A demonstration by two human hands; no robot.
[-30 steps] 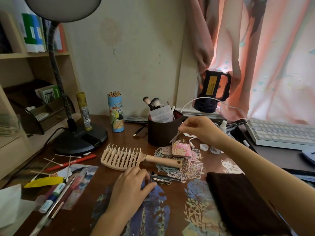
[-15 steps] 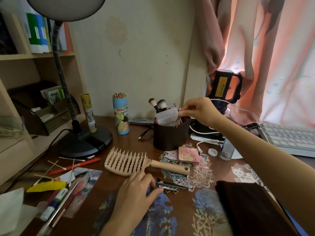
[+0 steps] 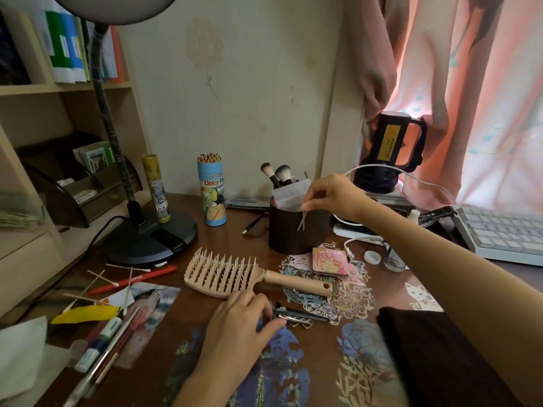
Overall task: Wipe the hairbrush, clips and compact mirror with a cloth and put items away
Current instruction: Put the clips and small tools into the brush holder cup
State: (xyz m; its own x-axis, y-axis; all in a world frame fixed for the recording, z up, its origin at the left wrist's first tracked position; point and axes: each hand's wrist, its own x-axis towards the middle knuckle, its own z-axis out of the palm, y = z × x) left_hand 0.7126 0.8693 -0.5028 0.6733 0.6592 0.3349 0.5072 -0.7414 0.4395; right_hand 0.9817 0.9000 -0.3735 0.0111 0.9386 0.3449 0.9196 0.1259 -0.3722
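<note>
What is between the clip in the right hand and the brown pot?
Nothing solid. The clip hangs from the right hand at the pot rim, but a plastic bag and brushes crowd the opening.

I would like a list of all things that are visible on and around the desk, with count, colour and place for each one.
hairbrush: 1, beige, desk centre, bristles up
hair clips: a few, dark and silver, below the brush handle
silver clip: 1, hangs in front of the holder
compact mirror: 1, pink, right of the brush
brush holder: 1, dark brown, behind the mirror
dark cloth: 1, brown, front right
pencil tube: 1, blue, near the wall
desk lamp: 1, black, left
keyboard: 1, white, far right
cotton swabs: several, white, front left
left hand: touches the hair clips
right hand: pinches the silver clip
</note>
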